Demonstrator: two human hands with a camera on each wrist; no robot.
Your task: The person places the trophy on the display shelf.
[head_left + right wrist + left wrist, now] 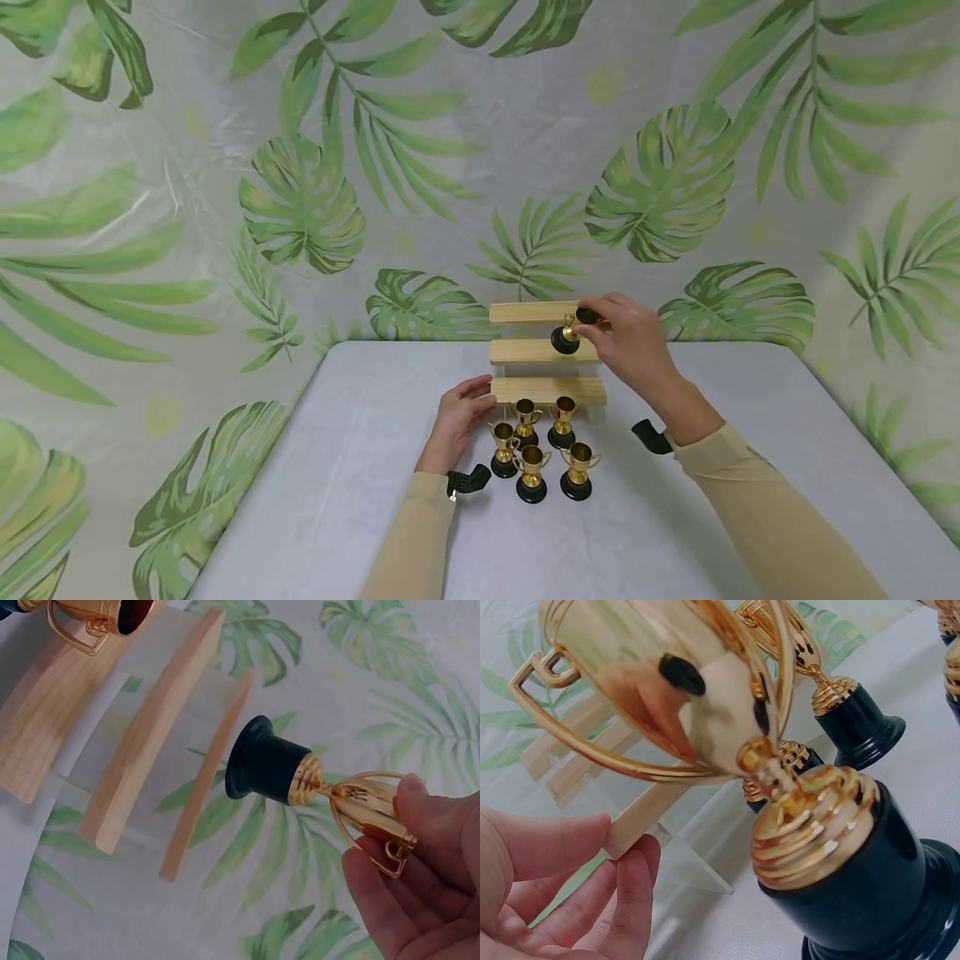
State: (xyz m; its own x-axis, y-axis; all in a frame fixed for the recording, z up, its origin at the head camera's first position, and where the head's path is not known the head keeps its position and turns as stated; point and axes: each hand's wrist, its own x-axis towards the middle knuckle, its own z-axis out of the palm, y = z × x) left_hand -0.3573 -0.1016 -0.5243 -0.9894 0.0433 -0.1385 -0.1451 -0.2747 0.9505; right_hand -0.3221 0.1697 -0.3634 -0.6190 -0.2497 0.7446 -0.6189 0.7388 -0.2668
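Observation:
My right hand (628, 337) pinches a small gold trophy cup (367, 806) by its handled bowl, thumb on one side and fingers on the other. Its black base (266, 761) points toward the slats in the right wrist view. In the head view this trophy overlaps the middle slat (525, 352) of a three-step wooden rack. With thumb and fingertips, my left hand (459, 419) grips the left end of the rack's lowest slat (641, 817). Close beside that hand stands another trophy (840, 825), large in the left wrist view.
Several more gold trophies (532, 471) with black bases stand upright on the white-covered table (360, 467), just in front of the rack. The top slat (525, 312) is at the back. Behind the table hangs a leaf-patterned cloth (420, 167).

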